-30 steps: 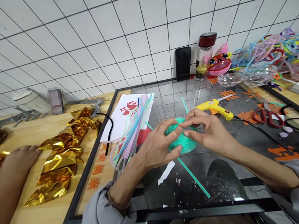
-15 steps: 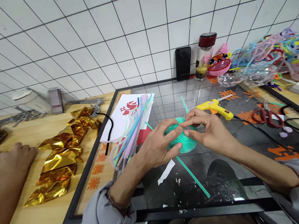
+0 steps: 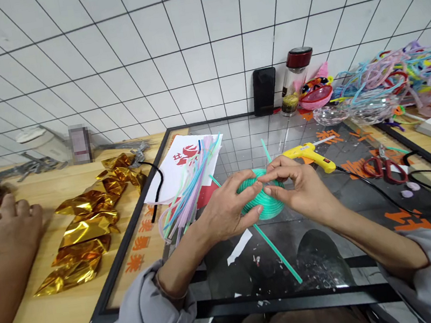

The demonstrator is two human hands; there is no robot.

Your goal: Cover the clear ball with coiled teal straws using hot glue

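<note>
A rounded coil of green pipe cleaner (image 3: 271, 209) sits over the dark glass tabletop between my hands. My left hand (image 3: 226, 208) grips its left side, thumb low and fingers across the top. At the coil's upper right, my right hand (image 3: 303, 184) is closed in a pinch, apparently on the strand; the fingertips hide the exact spot. A straight green pipe cleaner (image 3: 278, 252) slants out below the coil toward the front edge, and other green ends stick out behind. Left of my left hand lies a bundle of pastel pipe cleaners (image 3: 193, 187), partly over white paper (image 3: 164, 172).
Beyond my right hand lie a yellow glue gun (image 3: 315, 158) with its cord and red-handled scissors (image 3: 386, 166). A phone (image 3: 264, 91), a glass bottle (image 3: 290, 89) and a pipe-cleaner heap (image 3: 389, 71) line the back. Gold foil (image 3: 92, 222) and another person's hand (image 3: 13, 226) are at left.
My hands and the green coil are almost unmoved, with only a slight shift of the right fingers. The other person's hand at left has moved a little further left.
</note>
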